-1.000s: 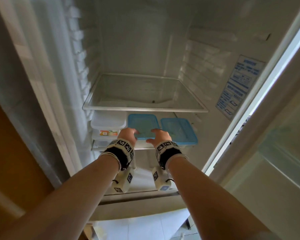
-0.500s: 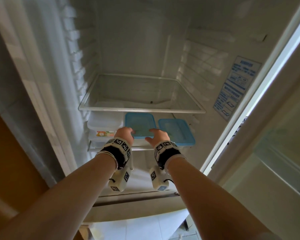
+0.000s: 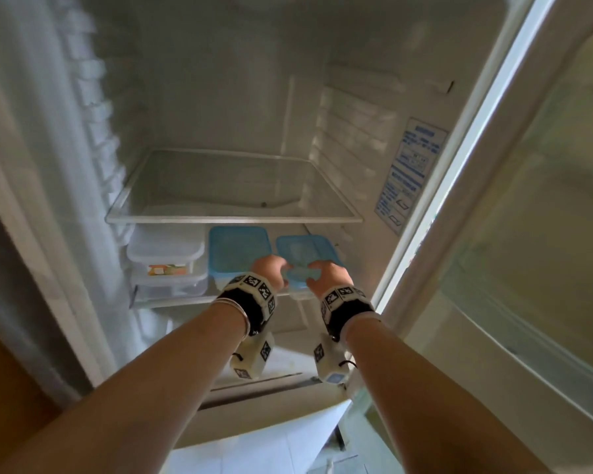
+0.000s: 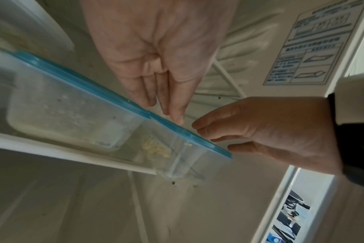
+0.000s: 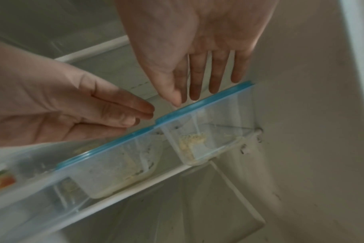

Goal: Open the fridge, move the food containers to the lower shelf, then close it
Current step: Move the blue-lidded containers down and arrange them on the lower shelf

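Containers, head view: three sit in a row on the lower shelf (image 3: 172, 302), under the bare glass upper shelf (image 3: 233, 219) of the open fridge (image 3: 220, 97).
Left box (image 3: 166, 265): clear with a clear lid, by the shelf's left edge; a label (image 3: 166, 270) in orange and green on its front, writing too small to read.
Middle box (image 3: 238, 254): blue lid, clear body, mid-shelf.
Right box (image 3: 305, 260): blue lid, by the shelf's right edge, its front end past the shelf's front edge.
Hands, head view: left hand (image 3: 269, 270) and right hand (image 3: 327, 277) flank the right box's front end, fingers loosely bent; contact cannot be told here.
Sticker (image 3: 411, 172): blue print on the fridge's right wall, not legible.

Left wrist view, left hand (image 4: 162, 54): fingers straight, tips at the right box's (image 4: 177, 148) lid edge, gripping nothing.
Left wrist view, right hand (image 4: 266, 129): fingers relaxed just beside that box's far corner; touch unclear.
Contents: a small pale yellow crumbly clump in the right box; the middle box (image 4: 62, 113) looks frosted, contents unclear.
Sticker (image 4: 310, 46): blue diagrams and text, blurred.

Right wrist view, right hand (image 5: 199, 49): fingers straight and spread above the right box's (image 5: 206, 134) lid, holding nothing.
Right wrist view, left hand (image 5: 73, 113): fingers straight, tips near the lid's left end.
Contents: yellowish crumbs in the right box; pale residue in the middle box (image 5: 116, 166).
Label (image 5: 1, 180): red, green and white, unreadable.
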Tool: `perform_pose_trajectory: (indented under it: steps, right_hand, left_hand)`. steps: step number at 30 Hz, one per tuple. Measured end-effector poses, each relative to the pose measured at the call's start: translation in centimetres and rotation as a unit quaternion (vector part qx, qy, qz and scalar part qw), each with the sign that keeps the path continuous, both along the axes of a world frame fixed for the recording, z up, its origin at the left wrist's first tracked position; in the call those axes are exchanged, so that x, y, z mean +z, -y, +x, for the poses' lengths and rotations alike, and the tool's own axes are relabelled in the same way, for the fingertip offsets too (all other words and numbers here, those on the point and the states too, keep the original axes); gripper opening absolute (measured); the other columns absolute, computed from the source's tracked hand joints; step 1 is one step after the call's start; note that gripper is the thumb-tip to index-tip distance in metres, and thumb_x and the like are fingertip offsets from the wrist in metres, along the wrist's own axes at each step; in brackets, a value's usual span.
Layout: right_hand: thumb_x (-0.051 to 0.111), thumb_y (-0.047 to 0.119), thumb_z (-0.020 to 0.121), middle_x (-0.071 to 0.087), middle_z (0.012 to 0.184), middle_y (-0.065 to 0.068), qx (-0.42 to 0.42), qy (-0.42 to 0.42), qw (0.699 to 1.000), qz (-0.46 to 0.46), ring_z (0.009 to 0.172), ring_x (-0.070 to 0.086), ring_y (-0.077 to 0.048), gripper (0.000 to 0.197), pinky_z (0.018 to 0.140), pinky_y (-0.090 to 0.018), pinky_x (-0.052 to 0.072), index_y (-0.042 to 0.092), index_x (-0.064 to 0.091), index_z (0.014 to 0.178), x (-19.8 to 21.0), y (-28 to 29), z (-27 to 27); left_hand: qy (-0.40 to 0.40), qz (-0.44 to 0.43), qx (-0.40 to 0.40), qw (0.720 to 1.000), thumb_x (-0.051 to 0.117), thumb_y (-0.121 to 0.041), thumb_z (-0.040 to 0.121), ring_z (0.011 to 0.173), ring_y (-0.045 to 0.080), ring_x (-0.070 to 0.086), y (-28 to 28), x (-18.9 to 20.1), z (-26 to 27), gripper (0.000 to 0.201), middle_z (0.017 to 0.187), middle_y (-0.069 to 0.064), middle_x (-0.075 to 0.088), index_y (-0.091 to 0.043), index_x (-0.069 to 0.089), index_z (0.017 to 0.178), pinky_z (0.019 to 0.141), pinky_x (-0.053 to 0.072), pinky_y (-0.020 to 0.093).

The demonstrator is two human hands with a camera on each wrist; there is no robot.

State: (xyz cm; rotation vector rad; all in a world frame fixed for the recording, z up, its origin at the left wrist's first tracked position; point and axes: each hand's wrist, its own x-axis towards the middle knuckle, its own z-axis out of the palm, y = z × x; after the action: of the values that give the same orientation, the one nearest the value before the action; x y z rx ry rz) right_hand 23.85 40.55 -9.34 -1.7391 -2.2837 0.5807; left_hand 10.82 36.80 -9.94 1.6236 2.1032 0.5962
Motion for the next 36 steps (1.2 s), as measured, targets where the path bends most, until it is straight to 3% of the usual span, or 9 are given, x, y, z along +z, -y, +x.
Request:
perform_pose_trajectory:
  steps: [7, 12, 19, 21, 24, 28, 33, 36]
  right_hand:
    - [0.066, 0.038, 0.085, 0.050, 0.142, -0.005, 0.014, -0.023, 0.998, -0.063, 0.129, 0.048, -0.025, 0.054, 0.108, -0.031, 0.038, 0.022, 0.051, 0.134, -0.5, -1.3, 1.0]
    - [0.067, 0.037, 0.084, 0.049, 0.144, -0.002, 0.021, -0.023, 0.997, -0.066, 0.129, 0.048, -0.023, 0.053, 0.109, -0.030, 0.037, 0.023, 0.052, 0.133, -0.9, -2.5, 0.5]
    - [0.065, 0.036, 0.086, 0.045, 0.147, 0.002, 0.039, -0.021, 0.997, -0.060, 0.133, 0.045, -0.020, 0.051, 0.115, -0.033, 0.030, 0.023, 0.052, 0.133, -1.7, -4.4, -1.1]
    - [0.064, 0.036, 0.086, 0.045, 0.146, 0.002, 0.045, -0.014, 0.997, -0.055, 0.133, 0.045, -0.020, 0.051, 0.114, -0.030, 0.031, 0.023, 0.051, 0.134, -1.9, -4.7, -1.3]
    - [0.063, 0.037, 0.087, 0.046, 0.146, 0.005, 0.049, -0.013, 0.998, -0.038, 0.132, 0.046, -0.018, 0.050, 0.110, -0.026, 0.031, 0.024, 0.052, 0.134, -2.1, -5.0, -1.2]
    - [0.060, 0.040, 0.088, 0.044, 0.147, 0.006, 0.058, 0.004, 0.998, -0.026, 0.134, 0.043, -0.017, 0.050, 0.110, -0.024, 0.030, 0.026, 0.050, 0.135, -2.3, -5.1, -1.0]
    - [0.058, 0.039, 0.089, 0.043, 0.148, 0.004, 0.058, 0.017, 0.998, -0.032, 0.135, 0.043, -0.018, 0.050, 0.113, -0.028, 0.031, 0.025, 0.047, 0.137, -1.9, -4.9, -1.1]
    - [0.052, 0.040, 0.092, 0.041, 0.149, 0.002, 0.045, 0.030, 0.998, -0.037, 0.137, 0.039, -0.021, 0.049, 0.116, -0.037, 0.027, 0.026, 0.044, 0.139, -1.4, -4.4, -1.0]
  left_hand:
    - [0.019, 0.010, 0.009, 1.000, 0.070, -0.022, 0.082, 0.121, 0.025, 0.058, -2.3, -1.0, 2.0, 0.039, 0.128, 0.011, 0.063, -0.011, 0.064, 0.119, 0.107, 0.042, 0.030]
    - [0.076, 0.012, 0.035, 0.996, 0.068, -0.003, 0.082, 0.114, 0.029, 0.062, -3.7, -1.3, 1.5, 0.027, 0.123, 0.013, 0.066, -0.004, 0.070, 0.108, 0.103, 0.046, 0.034]
    - [0.125, 0.032, 0.074, 0.989, 0.064, 0.006, 0.082, 0.108, 0.026, 0.064, -4.8, -1.8, -0.3, 0.018, 0.114, 0.011, 0.069, -0.004, 0.073, 0.094, 0.091, 0.045, 0.022]
    - [0.140, 0.038, 0.079, 0.986, 0.064, 0.008, 0.080, 0.106, 0.027, 0.065, -5.0, -1.9, -0.7, 0.019, 0.114, 0.012, 0.070, -0.004, 0.074, 0.091, 0.095, 0.049, 0.025]
    - [0.141, 0.049, 0.066, 0.987, 0.071, 0.010, 0.073, 0.109, 0.030, 0.064, -5.2, -2.1, -1.1, 0.021, 0.115, 0.015, 0.070, 0.004, 0.074, 0.093, 0.102, 0.048, 0.033]
    - [0.142, 0.049, 0.030, 0.988, 0.073, 0.009, 0.072, 0.110, 0.031, 0.064, -4.9, -1.9, -1.3, 0.019, 0.116, 0.019, 0.069, 0.011, 0.072, 0.092, 0.103, 0.046, 0.030]
    - [0.154, 0.052, 0.048, 0.985, 0.070, 0.007, 0.077, 0.112, 0.030, 0.063, -4.4, -1.6, -1.2, 0.022, 0.117, 0.016, 0.069, 0.005, 0.073, 0.098, 0.104, 0.045, 0.031]
    - [0.103, 0.046, 0.043, 0.993, 0.065, -0.010, 0.085, 0.118, 0.024, 0.060, -3.4, -0.4, -1.1, 0.028, 0.125, 0.008, 0.066, -0.006, 0.070, 0.112, 0.104, 0.041, 0.024]
